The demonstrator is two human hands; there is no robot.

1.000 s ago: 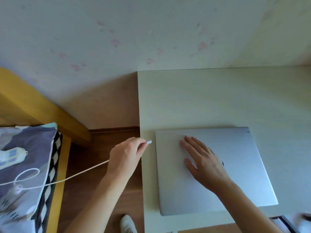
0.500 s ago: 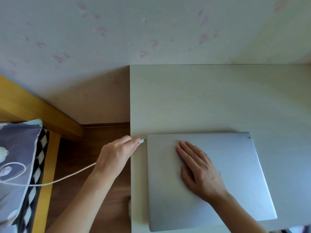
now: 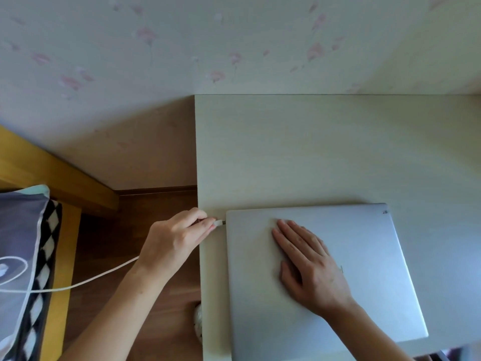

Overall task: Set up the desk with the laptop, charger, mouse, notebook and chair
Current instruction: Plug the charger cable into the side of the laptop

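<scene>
Plug: pinched in the left hand [image 3: 179, 238]'s fingertips, the plug [image 3: 220, 222] points right, its tip just short of or touching the laptop's left edge; which cannot be told.
Axis: plug lies level, in line with the hand's reach, square to the laptop side.
Laptop: lid shut, the laptop [image 3: 338, 269] sits just right of the left hand, on the desk [image 3: 312, 152] near its front-left corner.
Right hand: the right hand [image 3: 309, 264] lies open and flat on the lid, palm down, likely bracing it against the push.
Nearer hand: left, holding the plug.
Cable: the cable [image 3: 104, 276] trails back-left from the left wrist to the bed [image 3: 23, 243].
Obstacles: none between plug and port side.
Next: probably a short push rightward.
</scene>
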